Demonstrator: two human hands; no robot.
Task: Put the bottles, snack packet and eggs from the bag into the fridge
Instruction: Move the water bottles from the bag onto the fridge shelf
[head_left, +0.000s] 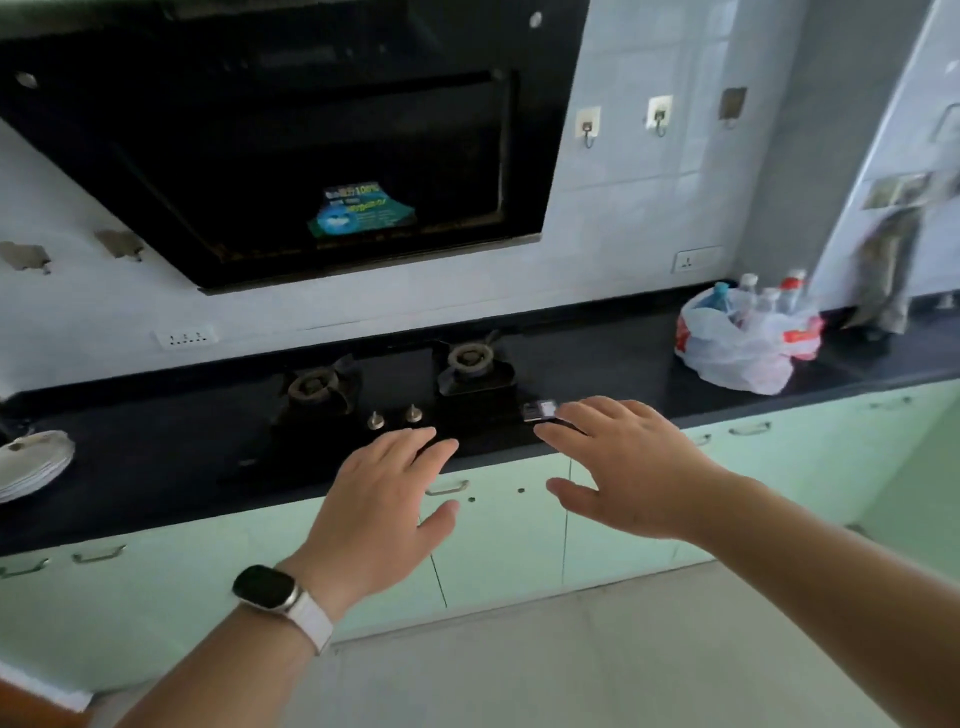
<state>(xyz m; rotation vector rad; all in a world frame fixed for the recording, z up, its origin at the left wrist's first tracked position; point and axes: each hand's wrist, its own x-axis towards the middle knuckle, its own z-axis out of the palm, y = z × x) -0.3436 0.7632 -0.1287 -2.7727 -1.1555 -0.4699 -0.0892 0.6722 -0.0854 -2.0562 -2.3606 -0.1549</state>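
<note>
A white plastic bag (743, 353) with red print sits on the dark counter at the right, near the wall. Several bottles (763, 299) with white, red and blue caps stick out of its top. A snack packet and eggs are not visible. My left hand (384, 504), with a watch on its wrist, is stretched out palm down in front of the stove, fingers apart and holding nothing. My right hand (623, 462) is also spread and empty, well left of the bag. No fridge interior is in sight.
A two-burner gas stove (395, 395) is set in the black counter (623, 364) under a black range hood (291, 135). A small dark object (540, 410) lies by the right burner. Stacked white plates (31, 462) sit far left. Green cabinets run below.
</note>
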